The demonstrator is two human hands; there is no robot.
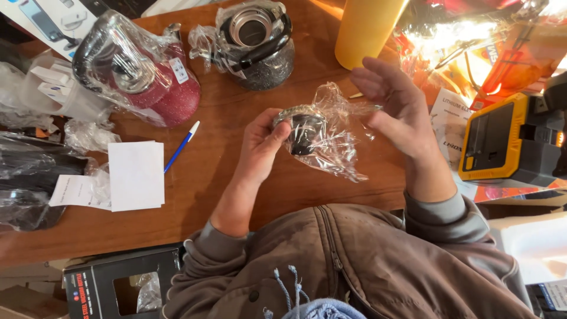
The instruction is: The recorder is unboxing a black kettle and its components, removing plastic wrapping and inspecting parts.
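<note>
The left hand (260, 142) has its fingers clamped on the lid (299, 125), held above the bench (236, 112) in front of the grey kettle (257, 44), its bag (336, 133) trailing toward the right hand (393, 112), whose fingers pinch the plastic.

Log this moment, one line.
left hand: holds small lidded pot | right hand: pulls plastic wrap | surface: wooden table
</note>
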